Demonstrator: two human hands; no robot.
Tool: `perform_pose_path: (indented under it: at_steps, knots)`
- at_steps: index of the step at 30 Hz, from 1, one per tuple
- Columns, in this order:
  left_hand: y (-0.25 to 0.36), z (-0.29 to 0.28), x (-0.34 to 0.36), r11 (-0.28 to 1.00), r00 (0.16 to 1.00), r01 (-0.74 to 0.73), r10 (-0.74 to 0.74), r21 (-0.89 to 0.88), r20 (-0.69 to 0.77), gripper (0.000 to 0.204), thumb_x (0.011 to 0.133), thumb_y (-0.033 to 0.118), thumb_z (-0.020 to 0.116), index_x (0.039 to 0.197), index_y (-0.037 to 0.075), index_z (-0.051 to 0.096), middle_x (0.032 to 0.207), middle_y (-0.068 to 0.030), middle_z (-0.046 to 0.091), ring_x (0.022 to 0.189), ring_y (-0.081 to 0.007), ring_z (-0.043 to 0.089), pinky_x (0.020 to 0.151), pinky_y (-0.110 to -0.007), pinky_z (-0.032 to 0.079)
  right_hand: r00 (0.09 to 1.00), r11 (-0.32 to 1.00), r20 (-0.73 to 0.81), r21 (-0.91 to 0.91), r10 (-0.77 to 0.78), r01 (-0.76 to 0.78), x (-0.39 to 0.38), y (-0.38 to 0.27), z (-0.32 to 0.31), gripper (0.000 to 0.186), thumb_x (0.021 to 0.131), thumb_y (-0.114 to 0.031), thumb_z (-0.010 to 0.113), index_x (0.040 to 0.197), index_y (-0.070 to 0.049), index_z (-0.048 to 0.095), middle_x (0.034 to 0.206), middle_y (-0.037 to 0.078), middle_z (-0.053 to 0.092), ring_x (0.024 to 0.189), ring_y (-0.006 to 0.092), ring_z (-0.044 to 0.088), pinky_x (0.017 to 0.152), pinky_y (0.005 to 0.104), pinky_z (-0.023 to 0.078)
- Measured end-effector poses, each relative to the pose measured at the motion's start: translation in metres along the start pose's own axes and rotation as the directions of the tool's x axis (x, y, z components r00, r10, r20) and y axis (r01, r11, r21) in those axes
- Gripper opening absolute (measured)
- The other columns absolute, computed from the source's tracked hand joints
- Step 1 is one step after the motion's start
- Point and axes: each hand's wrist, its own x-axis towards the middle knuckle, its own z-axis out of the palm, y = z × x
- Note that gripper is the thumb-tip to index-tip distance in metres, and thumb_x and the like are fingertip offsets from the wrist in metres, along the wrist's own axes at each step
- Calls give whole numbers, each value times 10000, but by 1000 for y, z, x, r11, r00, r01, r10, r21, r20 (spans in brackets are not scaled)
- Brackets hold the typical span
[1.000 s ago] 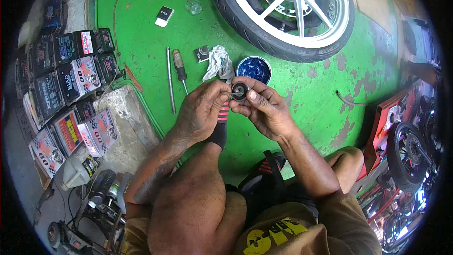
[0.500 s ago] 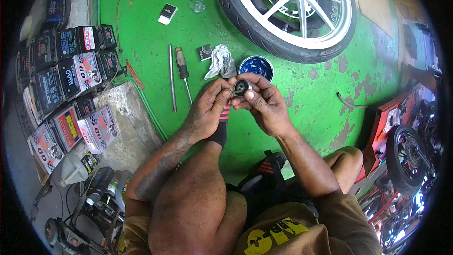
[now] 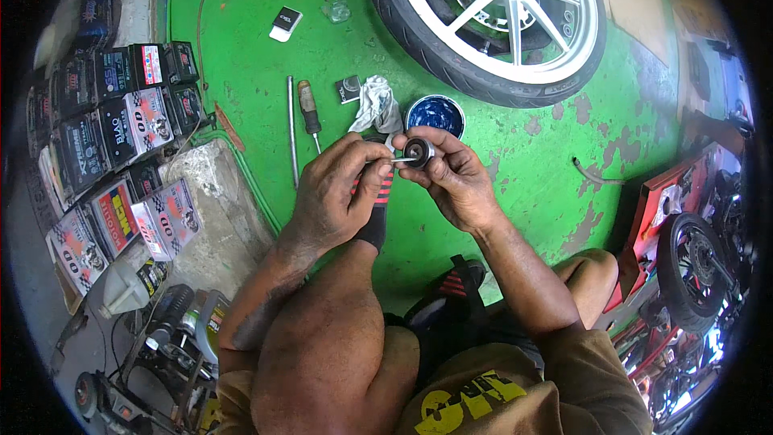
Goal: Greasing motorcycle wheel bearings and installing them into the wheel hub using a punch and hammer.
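My right hand (image 3: 462, 185) grips a small round bearing (image 3: 418, 151) by its rim, its dark ring-shaped face turned up toward me. Between the thumb and fingers of my left hand (image 3: 336, 193) is a thin, light-coloured metal pick (image 3: 403, 160); its tip meets the bearing's face. Just beyond the hands stands an open tub of blue grease (image 3: 436, 115). A crumpled whitish rag (image 3: 376, 105) lies to the left of the tub.
A screwdriver (image 3: 308, 109) and a metal rod (image 3: 291, 129) lie left of the rag, with a small box (image 3: 349, 89) behind it. A white-spoked wheel with tyre (image 3: 487, 84) rests farther away. Boxed batteries (image 3: 88, 145) are stacked at left; a red stand (image 3: 656, 201) is at right.
My left hand has drawn back a little to the left, so the pick now shows. The bearing has shifted slightly right and stays in my right hand.
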Motion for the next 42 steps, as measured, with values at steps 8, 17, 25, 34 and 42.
perform_pose_path:
  at_steps: [8,17,25,34,42]
  knots:
    - [6,-2,9,992,996,-85,84,99,15,118,921,121,642,989,30,609,850,-103,592,732,-289,626,611,-398,500,999,998,32,-38,-43,44,1,-8,1,482,925,-170,682,1349,-15,514,1307,148,611,1194,229,595,1031,391,497]
    - [-10,11,9,977,989,-145,137,153,63,112,947,121,597,988,19,577,895,-119,589,825,-298,598,692,-380,511,995,929,-14,-357,99,-97,2,-21,2,383,960,-108,637,1311,16,551,1207,119,660,1117,189,631,1008,321,503]
    - [-28,28,-3,908,984,171,-140,-382,109,144,964,109,629,954,10,524,867,-87,563,781,-166,584,722,-296,503,971,971,-52,-44,231,-234,3,-10,5,376,991,-172,606,1310,18,549,1213,120,638,1089,194,639,981,329,520]
    - [-64,32,-13,735,981,191,-111,-651,162,149,967,127,648,978,42,526,906,7,555,853,-75,540,788,-248,472,953,948,-31,123,300,-294,4,4,-10,379,996,-168,595,1316,26,540,1202,126,645,1085,216,651,978,330,535]
    - [-146,15,9,863,883,468,-468,190,-46,279,926,299,679,937,48,559,780,-72,619,755,-190,625,628,-357,498,924,951,-224,91,309,-296,-1,19,-42,400,994,-184,595,1336,14,536,1171,90,657,1052,193,661,968,308,545]
